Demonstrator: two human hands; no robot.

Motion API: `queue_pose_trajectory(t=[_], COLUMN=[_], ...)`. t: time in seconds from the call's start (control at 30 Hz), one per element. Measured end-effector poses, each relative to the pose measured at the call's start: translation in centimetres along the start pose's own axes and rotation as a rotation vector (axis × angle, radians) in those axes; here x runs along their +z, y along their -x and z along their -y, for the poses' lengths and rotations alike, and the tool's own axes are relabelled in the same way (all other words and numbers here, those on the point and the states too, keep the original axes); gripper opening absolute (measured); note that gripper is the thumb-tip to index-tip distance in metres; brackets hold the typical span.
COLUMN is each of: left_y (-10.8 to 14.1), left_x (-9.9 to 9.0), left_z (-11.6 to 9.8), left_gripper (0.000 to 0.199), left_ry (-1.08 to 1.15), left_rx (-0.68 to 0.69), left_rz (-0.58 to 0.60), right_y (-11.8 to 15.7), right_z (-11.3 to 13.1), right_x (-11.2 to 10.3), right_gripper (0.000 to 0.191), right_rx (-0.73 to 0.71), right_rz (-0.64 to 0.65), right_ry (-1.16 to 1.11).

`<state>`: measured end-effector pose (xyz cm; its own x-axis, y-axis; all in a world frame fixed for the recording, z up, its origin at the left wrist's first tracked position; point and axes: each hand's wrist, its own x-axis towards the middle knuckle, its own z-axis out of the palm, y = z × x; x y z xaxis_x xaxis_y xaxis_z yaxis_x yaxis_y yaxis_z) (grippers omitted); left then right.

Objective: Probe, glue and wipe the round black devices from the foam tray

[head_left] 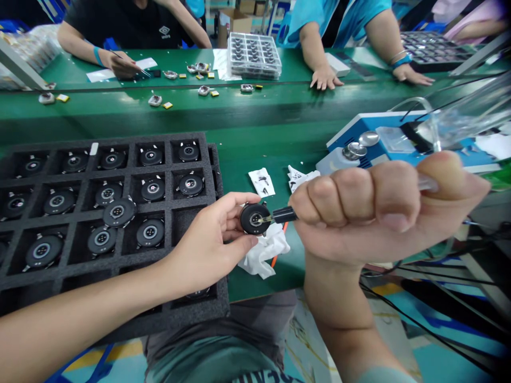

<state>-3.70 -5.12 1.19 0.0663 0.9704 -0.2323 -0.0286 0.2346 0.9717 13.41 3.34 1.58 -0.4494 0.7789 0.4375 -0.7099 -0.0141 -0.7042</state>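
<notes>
My left hand point(217, 236) pinches a round black smartwatch case point(249, 224) by its edge, its back with a ring and small metal contacts turned up. In a fist, my right hand point(359, 207) grips a dispensing syringe point(284, 214) with a black lower end. Its thin amber tip reaches the middle of the watch back; whether it touches I cannot tell. Most of the syringe's body is hidden by my fingers. Left of my hands lies a black foam tray point(167, 226) with similar watch cases in its compartments. One loose case point(119, 211) rests on top of the dividers.
Beneath the held watch lies a crumpled white cloth point(265, 252). White paper pieces point(262, 182) with dark bits lie beyond. A pump bottle point(344, 158) stands by a blue machine point(371, 133). Across the green bench point(255, 133), two people sit near a clear tray stack point(254, 56).
</notes>
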Motion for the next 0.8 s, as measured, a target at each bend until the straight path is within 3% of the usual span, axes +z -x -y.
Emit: queue_pose_trajectory(t=[0.37, 0.6, 0.8], left_y=[-0.02, 0.0, -0.01], left_x=[-0.1, -0.16, -0.16], left_z=[0.11, 0.1, 0.01], left_gripper=[0.047, 0.046, 0.046], left_ry=[0.033, 0.036, 0.049], left_rx=[-0.001, -0.01, -0.017], left_rz=[0.003, -0.016, -0.024], right_y=[0.08, -0.24, -0.32], right_z=[0.21, -0.01, 0.1], right_x=[-0.1, -0.61, -0.76], right_gripper=[0.064, 0.065, 0.058], right_rx=[0.012, -0.072, -0.074], right_rz=[0.019, 0.157, 0.195], right_ry=[-0.024, -0.027, 0.003])
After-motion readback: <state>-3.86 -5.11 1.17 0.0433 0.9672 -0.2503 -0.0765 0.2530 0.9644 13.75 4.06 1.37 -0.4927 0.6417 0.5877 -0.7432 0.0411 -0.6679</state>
